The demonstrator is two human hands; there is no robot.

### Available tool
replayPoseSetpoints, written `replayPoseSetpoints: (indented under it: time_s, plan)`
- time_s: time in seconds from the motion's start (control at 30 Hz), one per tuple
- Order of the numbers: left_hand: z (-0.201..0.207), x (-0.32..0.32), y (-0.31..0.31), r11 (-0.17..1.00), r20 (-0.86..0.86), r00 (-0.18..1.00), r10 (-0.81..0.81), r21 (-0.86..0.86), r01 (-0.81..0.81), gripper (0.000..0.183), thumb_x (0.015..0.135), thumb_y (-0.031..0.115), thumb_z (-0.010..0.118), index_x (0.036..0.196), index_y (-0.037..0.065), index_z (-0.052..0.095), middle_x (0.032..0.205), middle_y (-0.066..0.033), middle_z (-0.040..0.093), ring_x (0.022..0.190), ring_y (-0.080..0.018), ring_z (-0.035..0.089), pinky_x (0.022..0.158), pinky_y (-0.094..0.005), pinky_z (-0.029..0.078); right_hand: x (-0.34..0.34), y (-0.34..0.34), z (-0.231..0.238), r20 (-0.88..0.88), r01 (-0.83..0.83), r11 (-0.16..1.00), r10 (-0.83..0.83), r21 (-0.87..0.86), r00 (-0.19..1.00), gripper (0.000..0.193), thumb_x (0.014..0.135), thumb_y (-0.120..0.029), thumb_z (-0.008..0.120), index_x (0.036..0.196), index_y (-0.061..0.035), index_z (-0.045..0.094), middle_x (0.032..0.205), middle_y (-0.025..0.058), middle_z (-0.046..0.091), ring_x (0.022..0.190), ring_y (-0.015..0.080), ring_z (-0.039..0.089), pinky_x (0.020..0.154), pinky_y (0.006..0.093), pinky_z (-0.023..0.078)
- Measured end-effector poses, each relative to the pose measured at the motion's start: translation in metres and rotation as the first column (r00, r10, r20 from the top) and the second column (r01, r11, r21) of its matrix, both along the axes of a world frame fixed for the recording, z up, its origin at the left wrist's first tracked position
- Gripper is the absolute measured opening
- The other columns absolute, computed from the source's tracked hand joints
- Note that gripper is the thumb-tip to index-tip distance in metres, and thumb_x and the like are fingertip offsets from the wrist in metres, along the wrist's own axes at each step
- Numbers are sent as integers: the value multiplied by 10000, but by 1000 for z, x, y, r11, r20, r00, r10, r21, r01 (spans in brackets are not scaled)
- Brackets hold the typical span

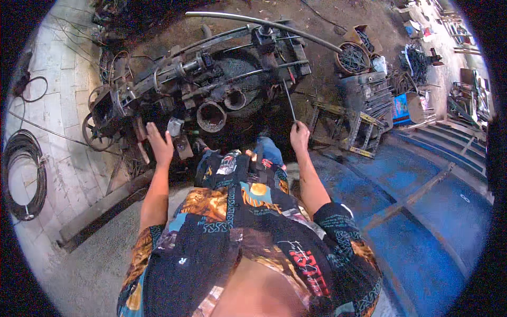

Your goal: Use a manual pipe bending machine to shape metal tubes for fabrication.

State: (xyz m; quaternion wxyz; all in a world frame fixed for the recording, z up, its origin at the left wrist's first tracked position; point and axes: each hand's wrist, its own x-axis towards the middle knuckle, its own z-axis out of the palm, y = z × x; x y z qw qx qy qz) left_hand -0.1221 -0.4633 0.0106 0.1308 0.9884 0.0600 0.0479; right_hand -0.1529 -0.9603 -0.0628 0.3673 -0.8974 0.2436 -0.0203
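Observation:
My right hand (300,137) is closed around the lower end of a thin metal rod (290,101). From there the rod runs up to the right end of a dark, greasy machine (182,79); whether it is fixed there I cannot tell. My left hand (160,143) is held out with its fingers stretched, near the machine's left part, and nothing shows in it. Between my hands, at the machine's near side, are two rusty round cups (212,117). A long pale bar (264,22) curves across the far side of the machine.
To the right stand a round container of metal pieces (353,58), a yellowish metal frame (364,134) and a bundle of rods (367,95). Blue metal sheeting (422,211) covers the near right floor. At left lies a coil of wire (38,182); a long beam (100,214) lies nearer me.

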Motion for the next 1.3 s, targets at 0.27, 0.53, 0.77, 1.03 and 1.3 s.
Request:
replayPoseSetpoints:
  time_s: [0.27, 0.53, 0.77, 1.03, 1.3]
  plan:
    - [40, 21, -123, 978, -106, 978, -177, -133, 163, 627, 970, 206, 532, 1478, -19, 241, 1511, -218, 298, 1414, -347, 272, 1152, -417, 255, 134, 25, -44, 308, -106, 993, 87, 45, 947, 288, 785, -27, 585, 1064, 37, 618, 1026, 249, 587, 930, 440, 583, 824, 484, 482]
    - [61, -17, -121, 977, -226, 973, -50, -212, 1, 618, 967, 181, 523, 1473, -28, 238, 1493, -248, 316, 1386, -371, 320, 1134, -403, 275, 204, 30, -55, 88, -223, 960, 240, -171, 967, 188, 746, -35, 634, 931, -3, 639, 1039, 197, 558, 1011, 391, 550, 844, 455, 500]
    - [36, -47, -109, 973, -251, 966, 57, -204, -110, 628, 965, 227, 524, 1472, -19, 247, 1480, -249, 338, 1362, -380, 358, 1104, -412, 322, 213, 32, -50, -132, -269, 895, 237, -356, 963, 238, 742, -186, 634, 918, -38, 698, 1058, 159, 598, 1075, 363, 516, 888, 493, 452]
    - [-45, -78, -73, 860, -525, 830, 186, -323, -397, 491, 937, 395, 548, 1166, -36, 600, 1134, -268, 624, 1062, -439, 595, 910, -447, 477, 165, 18, -15, 61, -370, 926, 366, 81, 929, 255, 821, -197, 656, 963, 12, 690, 907, 181, 683, 882, 344, 653, 818, 395, 519]
    - [-144, -78, -68, -189, -835, 509, 207, -545, -817, 792, 926, 645, 387, 1379, -5, 409, 1290, -143, 587, 1189, -339, 559, 1016, -477, 402, 220, -13, 25, 220, -287, 862, 210, 418, 953, 419, 858, -204, 716, 1205, 14, 626, 1080, 115, 676, 950, 189, 631, 880, 311, 480]
